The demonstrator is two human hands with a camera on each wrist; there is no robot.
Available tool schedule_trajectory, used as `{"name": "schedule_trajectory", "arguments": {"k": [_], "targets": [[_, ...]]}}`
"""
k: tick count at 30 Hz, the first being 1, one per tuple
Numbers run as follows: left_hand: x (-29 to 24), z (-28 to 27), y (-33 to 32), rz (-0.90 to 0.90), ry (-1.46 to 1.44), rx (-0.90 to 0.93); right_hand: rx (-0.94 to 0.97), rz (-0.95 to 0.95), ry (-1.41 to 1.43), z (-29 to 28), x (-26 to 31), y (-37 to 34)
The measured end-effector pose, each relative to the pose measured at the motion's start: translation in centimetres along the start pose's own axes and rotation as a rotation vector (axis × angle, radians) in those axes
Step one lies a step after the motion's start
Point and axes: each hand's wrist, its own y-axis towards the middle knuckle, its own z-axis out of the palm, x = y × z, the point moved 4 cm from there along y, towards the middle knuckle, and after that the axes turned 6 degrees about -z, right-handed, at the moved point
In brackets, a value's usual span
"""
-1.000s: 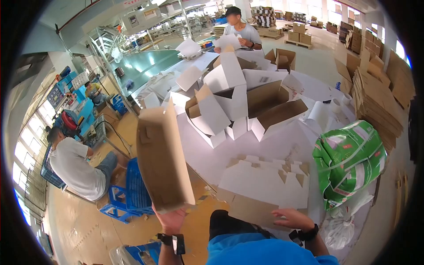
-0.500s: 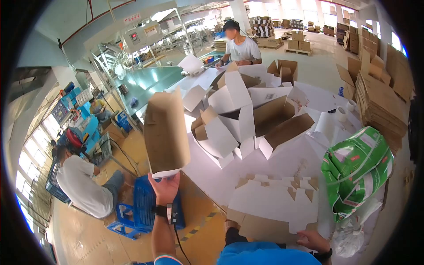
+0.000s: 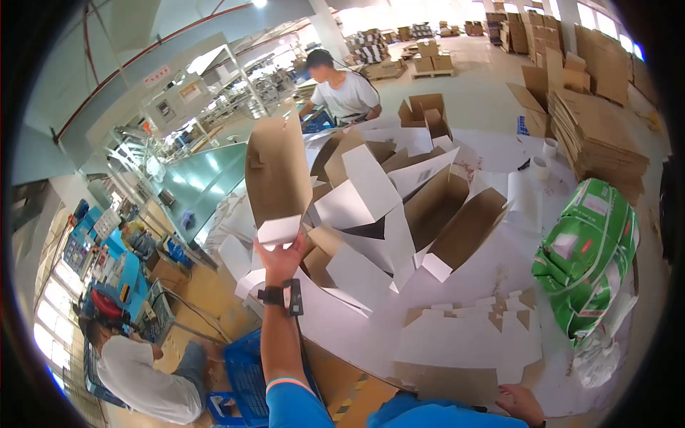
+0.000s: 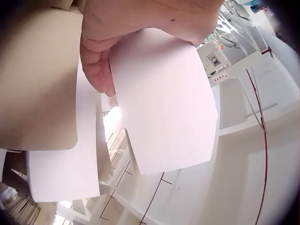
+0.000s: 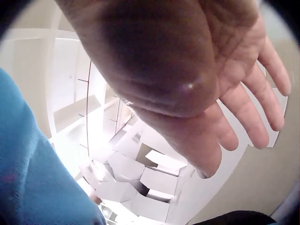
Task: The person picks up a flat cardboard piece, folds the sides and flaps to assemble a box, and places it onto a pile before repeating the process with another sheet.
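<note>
My left hand (image 3: pixel 282 261) is raised over the left side of the table and grips an open carton (image 3: pixel 277 171) by its near end. The carton is brown inside and white outside. In the left wrist view, its white end flap (image 4: pixel 164 103) lies against the thumb side of the hand, with fingers (image 4: pixel 101 75) bent around the edge. Low at the table's near edge, my right hand (image 3: pixel 522 404) is beside flat carton blanks (image 3: pixel 464 342). Its fingers (image 5: pixel 255 110) are extended and spread in the right wrist view, holding nothing.
A heap of folded white cartons (image 3: pixel 357 192) covers the middle of the table (image 3: pixel 349 335). On the right lie a green sack (image 3: pixel 589 260) and a tape roll (image 3: pixel 540 168). One person (image 3: pixel 342 93) stands across the table; another person (image 3: pixel 150 378) sits at the lower left.
My left hand has carried the carton up and forward, from beside the table to the heap's left side. My right hand has dropped lower along the flat blanks. The head view has shifted.
</note>
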Motion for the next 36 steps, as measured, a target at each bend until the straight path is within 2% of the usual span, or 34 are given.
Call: {"name": "schedule_trajectory", "arguments": {"k": [3, 7, 8, 10, 12, 13, 14, 16, 17, 20, 22, 23, 25, 26, 28, 29, 31, 32, 33, 35, 36], "targets": [[0.7, 1.1, 4.3, -0.03, 0.027, -0.022, -0.185, -0.053, 0.021, 3.7, -2.8, 0.6], [1.4, 1.1, 8.5, 0.016, 0.191, 0.087, -0.211, 0.015, 0.154, 5.2, -0.4, 0.0], [1.2, 0.3, 9.8, -0.004, 0.187, -0.027, -0.224, 0.023, 0.17, 5.9, -0.9, -0.1], [-0.1, -2.1, 13.8, -0.067, 0.238, -0.102, -0.261, 0.068, 0.176, 5.8, -0.5, -0.6], [-1.3, -4.1, 15.9, -0.225, 0.308, -0.004, -0.296, 0.155, 0.177, 5.0, 2.3, -0.8], [-1.7, -5.0, 16.9, -0.233, 0.335, -0.031, -0.324, 0.093, 0.165, 5.2, 1.6, -0.8], [-2.1, -5.5, 17.1, -0.196, 0.345, -0.084, -0.351, 0.03, 0.151, 5.6, 0.6, -0.4], [-3.0, -6.1, 16.3, -0.041, 0.399, -0.238, -0.335, 0.023, 0.124, 5.3, -0.2, -0.4], [-3.1, -6.2, 15.3, 0.051, 0.436, -0.293, -0.398, 0.019, 0.091, 4.7, -0.5, -0.6], [-2.9, -6.0, 11.1, 0.392, 0.547, -0.31, -0.568, 0.002, -0.055, 2.0, -2.0, -0.6], [-2.2, -5.7, 5.9, 0.7, 0.823, -0.323, -0.67, -0.002, -0.117, -0.4, -2.7, -0.8], [-1.9, -6.1, 3.4, 0.75, 0.893, -0.267, -0.707, -0.01, -0.113, -1.9, -2.9, -0.8], [-0.9, -6.7, -1.3, 0.782, 0.913, -0.342, -0.638, -0.027, -0.155, -3.7, -5.0, 0.0], [-0.5, -7.8, -3.6, 0.796, 0.931, -0.364, -0.646, -0.057, 0.191, -4.2, -6.4, 1.0], [0.6, -10.9, -7.1, 0.749, 0.849, -0.471, -0.614, -0.086, 0.799, -5.6, -7.2, 2.2], [1.6, -13.1, -8.5, 0.615, 0.874, -0.479, -0.571, -0.099, 1.062, -6.3, -7.1, 2.9], [5.2, -23.2, -10.9, 0.06, 1.021, -0.347, -0.311, -0.305, 1.525, -6.9, -9.1, 6.3], [10.1, -21.8, -13.9, -0.112, 1.006, -0.496, -0.28, -0.252, 1.564, -6.9, -9.8, 7.4], [13.9, -20.3, -16.5, -0.193, 1.128, -0.55, -0.243, -0.199, 1.598, -6.9, -10.2, 8.3], [17.7, -21.1, -18.7, -0.327, 1.191, -0.308, -0.172, -0.104, 1.626, -6.5, -11.4, 10.0], [19.6, -20.5, -19.4, -0.31, 1.247, -0.332, -0.157, -0.069, 1.625, -6.2, -11.8, 10.5]]}}
